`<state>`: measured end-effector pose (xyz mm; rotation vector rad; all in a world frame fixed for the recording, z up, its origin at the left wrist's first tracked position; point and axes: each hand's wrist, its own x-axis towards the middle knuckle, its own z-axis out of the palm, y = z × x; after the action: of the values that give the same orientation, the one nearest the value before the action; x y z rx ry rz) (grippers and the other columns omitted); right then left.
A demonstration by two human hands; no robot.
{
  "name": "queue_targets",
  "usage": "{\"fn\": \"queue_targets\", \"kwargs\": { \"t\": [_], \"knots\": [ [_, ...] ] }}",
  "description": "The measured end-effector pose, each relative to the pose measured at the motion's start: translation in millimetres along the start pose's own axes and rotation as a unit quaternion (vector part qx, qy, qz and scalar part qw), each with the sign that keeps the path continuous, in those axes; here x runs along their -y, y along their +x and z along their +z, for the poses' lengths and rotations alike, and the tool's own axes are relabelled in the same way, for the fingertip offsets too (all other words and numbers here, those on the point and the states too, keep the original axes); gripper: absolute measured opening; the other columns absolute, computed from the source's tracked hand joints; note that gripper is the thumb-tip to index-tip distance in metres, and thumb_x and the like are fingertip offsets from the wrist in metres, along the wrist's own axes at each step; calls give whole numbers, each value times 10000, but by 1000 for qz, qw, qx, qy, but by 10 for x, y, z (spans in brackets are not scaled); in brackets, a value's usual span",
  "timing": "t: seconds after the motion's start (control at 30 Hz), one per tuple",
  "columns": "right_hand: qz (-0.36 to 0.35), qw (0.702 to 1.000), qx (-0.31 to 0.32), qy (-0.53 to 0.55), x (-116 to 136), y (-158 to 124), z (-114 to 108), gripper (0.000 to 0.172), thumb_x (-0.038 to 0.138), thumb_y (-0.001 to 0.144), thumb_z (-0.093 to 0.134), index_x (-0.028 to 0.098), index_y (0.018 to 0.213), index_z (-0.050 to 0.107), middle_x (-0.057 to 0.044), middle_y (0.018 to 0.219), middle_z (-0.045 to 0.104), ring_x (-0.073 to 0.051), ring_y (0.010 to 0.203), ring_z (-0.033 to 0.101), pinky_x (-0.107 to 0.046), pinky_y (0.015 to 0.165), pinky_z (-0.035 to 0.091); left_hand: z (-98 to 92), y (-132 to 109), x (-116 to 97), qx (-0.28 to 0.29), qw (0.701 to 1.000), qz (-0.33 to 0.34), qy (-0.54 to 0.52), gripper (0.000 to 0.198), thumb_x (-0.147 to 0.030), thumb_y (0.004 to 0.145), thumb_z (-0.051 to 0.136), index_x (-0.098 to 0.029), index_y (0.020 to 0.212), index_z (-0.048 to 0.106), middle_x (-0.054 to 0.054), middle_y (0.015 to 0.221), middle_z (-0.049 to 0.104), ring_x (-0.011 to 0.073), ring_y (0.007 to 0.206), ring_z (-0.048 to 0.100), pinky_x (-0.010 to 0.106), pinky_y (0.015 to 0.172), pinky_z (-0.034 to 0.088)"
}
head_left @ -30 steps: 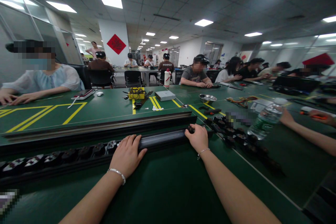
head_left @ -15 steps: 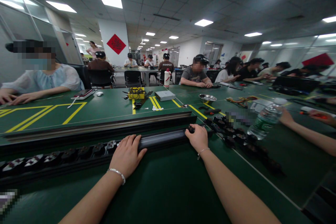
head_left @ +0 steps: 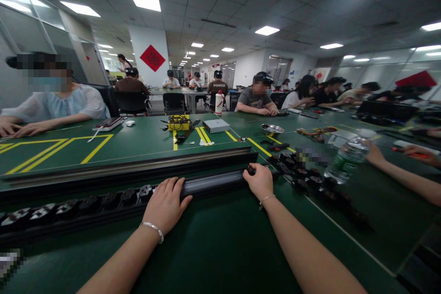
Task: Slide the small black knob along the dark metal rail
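Strip, long, black and channel-shaped (head_left: 212,183), lies lengthwise across the green tabletop (head_left: 210,248), in front of the operator. Dark round-topped socket modules (head_left: 90,204) fill its left portion; the smooth grey-black stretch between the hands carries none visible. Left hand (head_left: 166,206) lies palm-down over the strip, fingers spread, unclenched; probably weighting it against sliding. Right hand (head_left: 260,183) curls thumb and fingers about a small black part (head_left: 252,170) at the right end, presumably keeping that end located; pressure cannot be told. Black rail with a metallic face (head_left: 138,165) lies just behind, roughly parallel, perhaps set aside within reach.
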<state>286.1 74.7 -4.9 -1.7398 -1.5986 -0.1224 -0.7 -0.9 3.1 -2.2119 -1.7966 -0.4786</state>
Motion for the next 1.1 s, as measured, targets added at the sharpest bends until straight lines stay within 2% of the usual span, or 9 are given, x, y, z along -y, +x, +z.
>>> {"fn": "queue_targets", "kwargs": {
  "t": [0.2, 0.37, 0.5, 1.1],
  "knots": [
    [0, 1000, 8, 7, -8, 6, -4, 282, 338, 704, 517, 152, 893, 614, -79, 912, 646, -227, 899, 555, -364, 898, 326, 2, 2, 3, 0, 1000, 0, -1, 542, -507, 803, 363, -147, 1192, 475, 128, 1189, 536, 249, 1122, 458, 403, 979, 324],
    [4, 1000, -4, 3, -38, -2, 34, 254, 347, 696, 525, 169, 862, 598, -72, 992, 633, -238, 985, 529, -427, 988, 202, -6, -2, -1, 2, 1000, 3, 11, 547, -505, 806, 357, -141, 1197, 473, 131, 1194, 530, 252, 1123, 456, 399, 982, 320],
    [13, 1000, 4, 1, -55, -1, 54, 280, 362, 701, 521, 168, 888, 594, -71, 1008, 630, -239, 1002, 526, -444, 1008, 159, -5, -2, 2, 4, 1000, 6, 13, 556, -511, 808, 347, -134, 1197, 473, 136, 1196, 529, 255, 1127, 453, 402, 984, 315],
    [25, 1000, 3, 16, -64, 17, 55, 289, 338, 708, 519, 155, 919, 596, -77, 932, 644, -230, 957, 548, -438, 1012, 174, 3, 7, 1, 3, 1000, 9, 25, 549, -506, 813, 347, -139, 1202, 468, 128, 1194, 532, 248, 1122, 458, 395, 979, 327]
  ]
}}
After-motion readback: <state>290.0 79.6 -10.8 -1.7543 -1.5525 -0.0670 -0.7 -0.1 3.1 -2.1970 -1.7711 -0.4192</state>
